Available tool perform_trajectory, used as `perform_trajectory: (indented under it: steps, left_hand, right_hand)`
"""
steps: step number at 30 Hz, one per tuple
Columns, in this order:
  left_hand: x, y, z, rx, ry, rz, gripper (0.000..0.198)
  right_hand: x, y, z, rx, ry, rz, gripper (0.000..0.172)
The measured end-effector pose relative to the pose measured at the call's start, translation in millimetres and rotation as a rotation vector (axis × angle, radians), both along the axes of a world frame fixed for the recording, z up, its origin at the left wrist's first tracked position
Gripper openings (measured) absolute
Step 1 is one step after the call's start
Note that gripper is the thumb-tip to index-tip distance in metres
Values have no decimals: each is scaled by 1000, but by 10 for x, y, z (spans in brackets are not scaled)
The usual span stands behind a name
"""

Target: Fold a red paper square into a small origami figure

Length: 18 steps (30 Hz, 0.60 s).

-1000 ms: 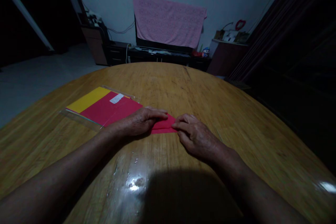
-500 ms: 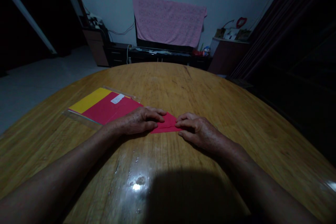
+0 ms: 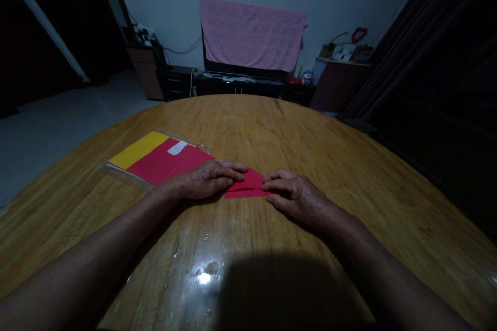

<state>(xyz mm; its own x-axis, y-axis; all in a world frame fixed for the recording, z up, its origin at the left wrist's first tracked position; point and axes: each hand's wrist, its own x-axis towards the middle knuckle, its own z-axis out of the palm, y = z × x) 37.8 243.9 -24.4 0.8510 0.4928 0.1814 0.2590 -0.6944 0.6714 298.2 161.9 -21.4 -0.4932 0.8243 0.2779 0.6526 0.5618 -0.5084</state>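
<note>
A folded piece of red paper [image 3: 250, 183] lies on the wooden table between my two hands. A crease or layered edge runs across it, with a narrow strip along its near side. My left hand [image 3: 207, 178] rests over the paper's left end, fingers stretched out and pressing on it. At the right end, my right hand [image 3: 297, 194] has its fingertips and thumb closed about the paper's edge. Both ends of the paper are partly hidden under the fingers.
Left of the paper lies a clear plastic packet of red and yellow paper sheets [image 3: 155, 158] with a white label. The round wooden table [image 3: 310, 134] has a glossy top. Beyond it, a pink cloth [image 3: 254, 36] drapes a screen on a low black cabinet [image 3: 178, 83].
The near strip of the red paper shows more plainly below the upper layer's edge. My left thumb has shifted slightly up; the whole view has moved a little.
</note>
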Motion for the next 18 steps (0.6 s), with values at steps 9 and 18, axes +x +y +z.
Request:
perform_trajectory:
  steps: [9,18]
  left_hand:
    - [-12,17,0,-38,-30,-17,31]
    - [15,-8,-15,28,13,-2,34]
  right_hand:
    - [12,-12,-19,-18,9,6,18]
    - [8,-12,-17,-3,12,9,21]
